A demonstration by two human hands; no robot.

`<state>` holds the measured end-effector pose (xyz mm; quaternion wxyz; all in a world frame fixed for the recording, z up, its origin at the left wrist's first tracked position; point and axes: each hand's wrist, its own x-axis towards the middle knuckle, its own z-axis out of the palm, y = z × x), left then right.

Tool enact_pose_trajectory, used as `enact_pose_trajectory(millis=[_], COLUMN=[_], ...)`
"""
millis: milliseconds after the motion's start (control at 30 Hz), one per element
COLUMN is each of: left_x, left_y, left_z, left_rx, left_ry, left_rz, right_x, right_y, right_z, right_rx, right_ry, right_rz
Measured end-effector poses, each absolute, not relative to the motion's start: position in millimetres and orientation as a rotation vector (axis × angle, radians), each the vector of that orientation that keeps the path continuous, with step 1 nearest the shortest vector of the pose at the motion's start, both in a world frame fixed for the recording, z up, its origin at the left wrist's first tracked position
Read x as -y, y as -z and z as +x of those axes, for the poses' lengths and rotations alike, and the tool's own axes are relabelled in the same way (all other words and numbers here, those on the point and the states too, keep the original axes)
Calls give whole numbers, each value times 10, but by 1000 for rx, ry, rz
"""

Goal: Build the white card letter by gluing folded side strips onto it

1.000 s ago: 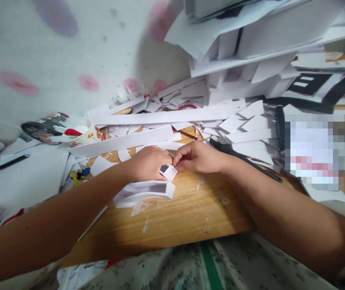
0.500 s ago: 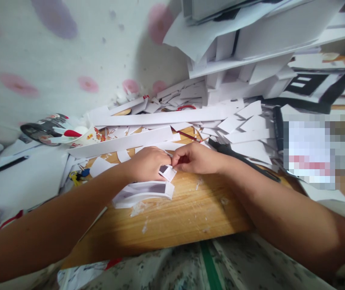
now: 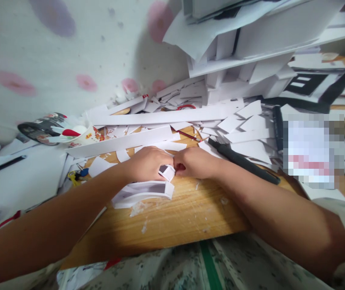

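Observation:
My left hand [image 3: 148,163] is closed on a small white card piece [image 3: 168,173], box-like with a dark hollow, its fingertips mostly hidden behind the knuckles. Against the right end of that piece presses my right hand [image 3: 194,162], fingers curled in and meeting the left hand; its exact grip is partly hidden. Just below, a longer white card frame [image 3: 145,196] with a curved front side lies on the wooden table [image 3: 190,217]. Dried whitish glue marks spot the wood near it.
A dark green long-handled tool [image 3: 245,163] lies right of my right hand. White card strips [image 3: 124,141] and offcuts [image 3: 248,133] pile up behind. At the left stands a patterned paper cup [image 3: 88,137] with utensils. A large white card model [image 3: 235,76] rises at the back right.
My right hand has rolled over and curled its fingers tighter, closing up against the left hand. The left hand and the small card piece stay almost in place.

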<state>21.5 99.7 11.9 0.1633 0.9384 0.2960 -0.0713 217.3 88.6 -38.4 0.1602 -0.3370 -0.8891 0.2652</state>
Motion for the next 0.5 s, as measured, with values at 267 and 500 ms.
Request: enact_pose_trajectory(millis=[267, 500], left_x=[-1012, -1003], left_y=[-100, -98], left_z=[190, 209], left_rx=[-807, -814], left_ry=[216, 228], left_rz=[2709, 2715], right_x=[-880, -844], right_y=[416, 407], right_z=[2160, 2180], right_rx=[2552, 2475], right_ry=[-638, -671], right_rz=[-944, -875])
